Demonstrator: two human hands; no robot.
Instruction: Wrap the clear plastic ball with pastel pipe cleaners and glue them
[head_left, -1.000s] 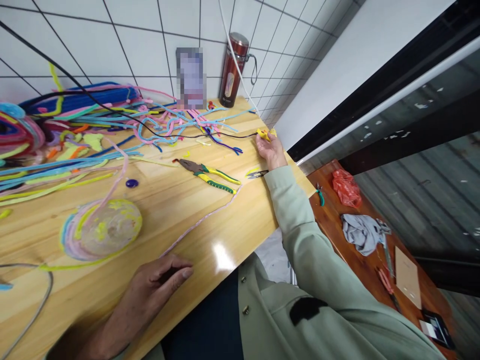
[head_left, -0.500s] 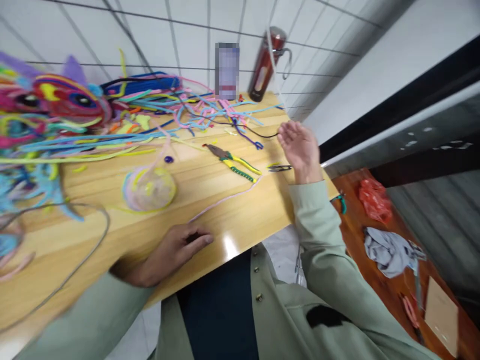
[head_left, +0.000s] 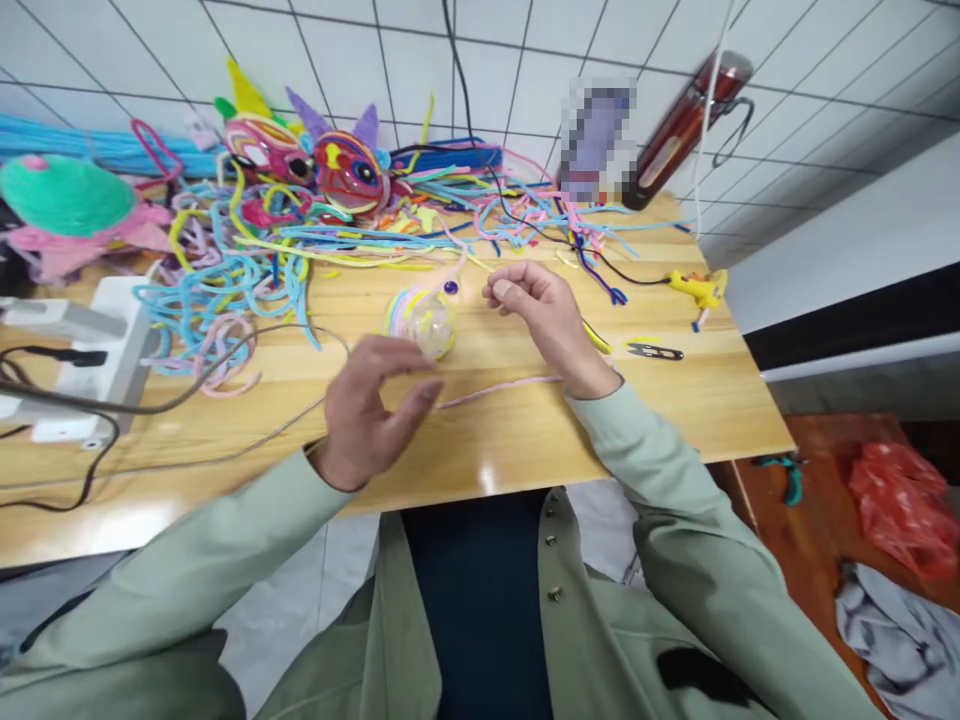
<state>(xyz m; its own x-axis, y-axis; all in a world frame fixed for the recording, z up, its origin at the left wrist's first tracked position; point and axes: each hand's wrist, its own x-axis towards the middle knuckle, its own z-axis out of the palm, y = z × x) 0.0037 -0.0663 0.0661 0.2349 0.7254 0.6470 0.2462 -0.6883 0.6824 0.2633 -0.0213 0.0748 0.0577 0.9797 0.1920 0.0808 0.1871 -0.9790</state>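
Note:
Raised over the front of the wooden table (head_left: 517, 440), my left hand (head_left: 375, 405) has its thumb and fingers apart, with nothing between them. It is close to a clear round form (head_left: 427, 322) wrapped in pastel pipe cleaners, with a dark blue bead-like piece (head_left: 451, 287) above it. My right hand (head_left: 529, 305) hangs right of that form, fingers curled and fingertips near the thumb; whether something small is between them cannot be made out. It covers most of the yellow-handled pliers (head_left: 598, 336). A pink pipe cleaner (head_left: 499, 388) lies between my hands.
Pipe cleaners and colourful animal-like heads (head_left: 352, 172) line the back. A power strip (head_left: 105, 350) with cables sits left. Small snips (head_left: 655, 351), a yellow glue gun (head_left: 697, 288), a blurred-out upright object (head_left: 598, 140) and a red flask (head_left: 686, 130) are right. A red bag (head_left: 904, 505) lies below.
The view has swung left. My right hand has moved from the table's right side towards the wrapped form and curled its fingers. My left hand has risen beside the form and opened wider.

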